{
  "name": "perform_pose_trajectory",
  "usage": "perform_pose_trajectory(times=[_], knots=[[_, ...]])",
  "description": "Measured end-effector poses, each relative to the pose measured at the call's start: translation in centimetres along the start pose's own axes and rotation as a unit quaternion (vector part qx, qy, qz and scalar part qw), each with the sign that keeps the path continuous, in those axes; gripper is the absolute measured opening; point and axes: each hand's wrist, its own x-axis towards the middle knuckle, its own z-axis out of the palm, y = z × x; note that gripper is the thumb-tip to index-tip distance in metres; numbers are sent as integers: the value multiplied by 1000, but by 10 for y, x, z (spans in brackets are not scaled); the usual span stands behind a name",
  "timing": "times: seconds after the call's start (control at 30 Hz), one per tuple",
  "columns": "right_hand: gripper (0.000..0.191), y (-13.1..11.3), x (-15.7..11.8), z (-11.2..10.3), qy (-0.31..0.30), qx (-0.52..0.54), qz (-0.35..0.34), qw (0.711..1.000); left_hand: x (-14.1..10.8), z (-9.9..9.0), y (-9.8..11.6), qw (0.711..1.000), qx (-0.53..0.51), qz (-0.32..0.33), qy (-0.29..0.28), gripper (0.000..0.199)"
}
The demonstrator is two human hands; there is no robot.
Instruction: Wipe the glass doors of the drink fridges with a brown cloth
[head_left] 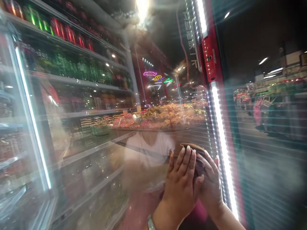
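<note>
My left hand [181, 182], with a pale band [150, 222] at its wrist, is raised before the glass door [96, 179] of a drinks cooler. Its fingers are stretched upward and slightly spread, palm toward the glass; whether it presses on the pane is unclear. Close beside it on the right is my right hand [212, 185], near the door's lit edge. A dark brown, curved-edged thing [199, 159] shows between the hands, seemingly in my right hand's grip; blur hides its kind. The left hand partly covers it.
Shelves behind the glass hold red cans [57, 28] and green bottles [79, 68]. A bright light strip [222, 140] and red door frame [209, 59] run down the right. The pane reflects a person in a white top [148, 148] and heaped goods [165, 115]. Stalls [278, 99] stand at far right.
</note>
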Motion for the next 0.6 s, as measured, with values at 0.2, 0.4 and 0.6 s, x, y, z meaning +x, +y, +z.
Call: perform_pose_trajectory(times=[0.2, 0.4, 0.6], knots=[[50, -10, 95, 15, 76, 11, -21, 997, 47, -10, -25, 996, 49, -34, 64, 63], [59, -14, 78, 11, 11, 24, -128, 991, 55, -18, -49, 991, 93, -61, 71, 61], [49, -16, 117, 18, 46, -8, -103, 994, 61, -34, -63, 989, 105, -56, 88, 69]])
